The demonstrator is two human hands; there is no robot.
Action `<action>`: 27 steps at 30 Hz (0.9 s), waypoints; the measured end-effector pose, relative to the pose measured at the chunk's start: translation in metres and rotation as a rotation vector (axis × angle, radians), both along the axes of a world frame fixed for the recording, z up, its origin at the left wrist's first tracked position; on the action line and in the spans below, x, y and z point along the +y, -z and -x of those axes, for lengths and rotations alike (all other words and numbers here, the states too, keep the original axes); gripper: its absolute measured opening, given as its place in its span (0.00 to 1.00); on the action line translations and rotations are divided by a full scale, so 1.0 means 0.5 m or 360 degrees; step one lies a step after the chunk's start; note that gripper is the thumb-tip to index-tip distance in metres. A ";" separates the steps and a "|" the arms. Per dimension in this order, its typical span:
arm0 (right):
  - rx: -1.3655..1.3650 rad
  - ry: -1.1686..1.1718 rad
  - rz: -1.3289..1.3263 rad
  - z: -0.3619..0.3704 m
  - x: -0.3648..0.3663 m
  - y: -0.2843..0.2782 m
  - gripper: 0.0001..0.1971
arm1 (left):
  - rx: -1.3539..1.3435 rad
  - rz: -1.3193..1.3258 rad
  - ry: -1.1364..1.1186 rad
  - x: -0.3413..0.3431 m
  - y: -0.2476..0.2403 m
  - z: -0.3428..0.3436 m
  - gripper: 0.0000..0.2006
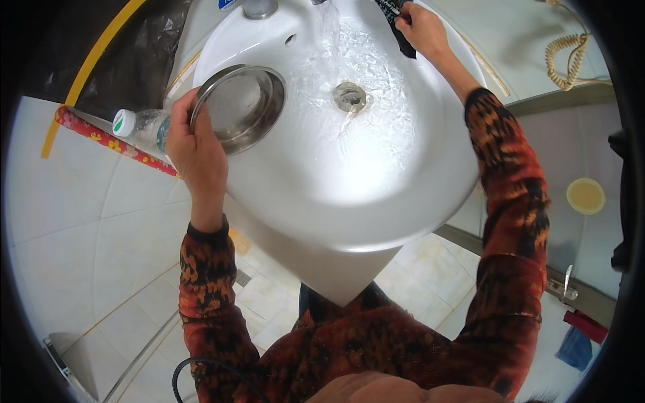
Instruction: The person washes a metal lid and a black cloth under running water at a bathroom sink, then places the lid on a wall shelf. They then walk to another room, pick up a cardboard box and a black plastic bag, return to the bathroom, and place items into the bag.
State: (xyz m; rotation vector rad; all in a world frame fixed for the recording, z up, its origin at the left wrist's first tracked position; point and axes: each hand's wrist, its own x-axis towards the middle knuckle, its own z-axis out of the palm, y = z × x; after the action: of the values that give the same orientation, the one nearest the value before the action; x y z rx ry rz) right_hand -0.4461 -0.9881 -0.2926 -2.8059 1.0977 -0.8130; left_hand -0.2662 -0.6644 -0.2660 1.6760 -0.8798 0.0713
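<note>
My left hand point(200, 148) grips the rim of a shallow round steel bowl point(250, 111), tilted over the left side of the white washbasin point(302, 208). Inside the bowl I see bare shiny metal. At the basin's far right rim, my right hand point(424, 32) is closed on a black item with white marks point(405, 46); whether it is cloth or a packet I cannot tell. Water point(329, 30) runs from the tap at the top edge and ripples around the drain point(350, 97).
A clear bottle with a white cap point(123, 123) lies by my left hand, near a red flowered strip point(101, 136). Black sheeting with yellow tape point(101, 50) covers the far left. A coiled cream cord point(564, 60) hangs at the right, above a door with a handle point(569, 285).
</note>
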 end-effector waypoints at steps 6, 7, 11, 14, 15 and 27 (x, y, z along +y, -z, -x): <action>0.0200 -0.0108 -0.0075 -0.126 -0.016 0.125 0.09 | 0.0033 0.0084 0.0011 0.004 0.010 -0.008 0.08; 0.0230 -0.0145 -0.0103 -0.143 -0.003 0.132 0.10 | 0.0004 0.0094 -0.0001 0.005 0.011 -0.012 0.08; 0.0498 -0.0318 -0.0143 -0.156 0.085 0.122 0.09 | 0.0029 0.0150 -0.0034 0.003 0.015 -0.015 0.08; 0.0574 -0.0493 -0.0050 -0.152 0.175 0.101 0.10 | 0.0024 0.0174 -0.0026 0.001 0.015 -0.014 0.09; 0.0675 -0.0558 0.0002 -0.158 0.208 0.096 0.12 | 0.0011 0.0185 -0.0010 0.000 0.015 -0.015 0.09; 0.0668 -0.1278 -0.0377 -0.098 0.438 0.058 0.09 | -0.0196 -0.0026 0.0055 -0.008 0.004 -0.002 0.10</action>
State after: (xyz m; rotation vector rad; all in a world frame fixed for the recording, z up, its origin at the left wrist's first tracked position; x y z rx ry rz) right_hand -0.3970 -0.7689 -0.3217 -2.8571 -0.0067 -0.0184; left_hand -0.2650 -0.6682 -0.2679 1.6849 -1.0037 0.1456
